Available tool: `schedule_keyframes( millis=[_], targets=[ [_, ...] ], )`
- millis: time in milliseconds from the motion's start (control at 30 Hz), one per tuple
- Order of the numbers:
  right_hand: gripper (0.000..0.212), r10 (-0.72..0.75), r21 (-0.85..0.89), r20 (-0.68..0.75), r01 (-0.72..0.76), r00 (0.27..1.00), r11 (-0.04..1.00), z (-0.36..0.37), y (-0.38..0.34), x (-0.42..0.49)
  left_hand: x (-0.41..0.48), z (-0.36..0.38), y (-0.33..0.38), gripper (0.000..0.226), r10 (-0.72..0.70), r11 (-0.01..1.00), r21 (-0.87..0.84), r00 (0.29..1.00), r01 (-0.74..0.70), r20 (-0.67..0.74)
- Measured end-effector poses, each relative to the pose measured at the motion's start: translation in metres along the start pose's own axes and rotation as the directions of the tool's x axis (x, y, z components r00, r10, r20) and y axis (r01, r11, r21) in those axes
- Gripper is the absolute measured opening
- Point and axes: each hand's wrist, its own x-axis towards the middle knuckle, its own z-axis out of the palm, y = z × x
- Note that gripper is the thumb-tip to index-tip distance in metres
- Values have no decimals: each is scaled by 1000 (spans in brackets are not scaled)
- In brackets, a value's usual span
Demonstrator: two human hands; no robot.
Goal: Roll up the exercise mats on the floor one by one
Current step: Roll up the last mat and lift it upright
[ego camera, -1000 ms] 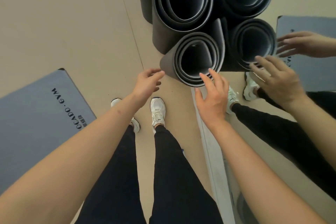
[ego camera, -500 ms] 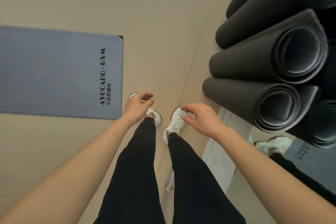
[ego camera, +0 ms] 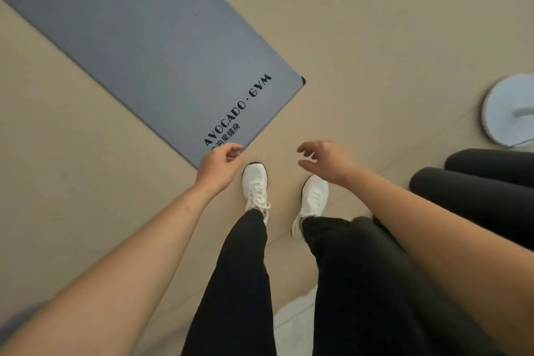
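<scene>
The mat (ego camera: 138, 46) lies flat and unrolled on the floor (ego camera: 390, 23), stretching from the centre out toward 10 o'clock and past the frame's edge. Its short printed edge faces the person and runs slantwise from one corner at about 1 o'clock of the centre to the other just ahead of the left shoe (ego camera: 255, 185). Both long edges lie straight, with bare floor along each.

The left hand (ego camera: 219, 166) hangs over the mat's near corner, fingers loosely curled, holding nothing; whether it touches the mat cannot be told. The right hand (ego camera: 326, 159) hangs over bare floor at 5 o'clock of the centre, above the right shoe (ego camera: 313, 199), fingers apart and bent, also holding nothing.

Open floor spreads from 12 to 2 o'clock and again at 8 to 9 o'clock. Dark rolled mats (ego camera: 476, 196) crowd the 4 o'clock side, beside the right forearm. A pale round disc (ego camera: 508, 110) sits at 3 o'clock, cut by the frame's edge.
</scene>
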Motion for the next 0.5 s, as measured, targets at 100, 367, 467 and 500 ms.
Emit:
schedule_keyframes(
  millis=[100, 367, 467, 500],
  targets=[
    [37, -31, 60, -26, 33, 999, 998, -7, -19, 62, 29, 5, -19, 26, -34, 997, -78, 995, 27, -92],
    [41, -162, -238, 187, 205, 969, 949, -2, -11, 234, 139, 42, -69, 34, -15, 1000, -27, 989, 11, -150],
    [47, -228, -427, 267, 327, 936, 843, 14, -1, 300, 194, 62, -92, 42, 61, 994, 98, 991, -50, -116],
    [49, -258, -477, 283, 369, 924, 798, 21, 4, 326, 217, 70, -101, 47, 97, 986, 146, 991, -82, -96]
  ],
)
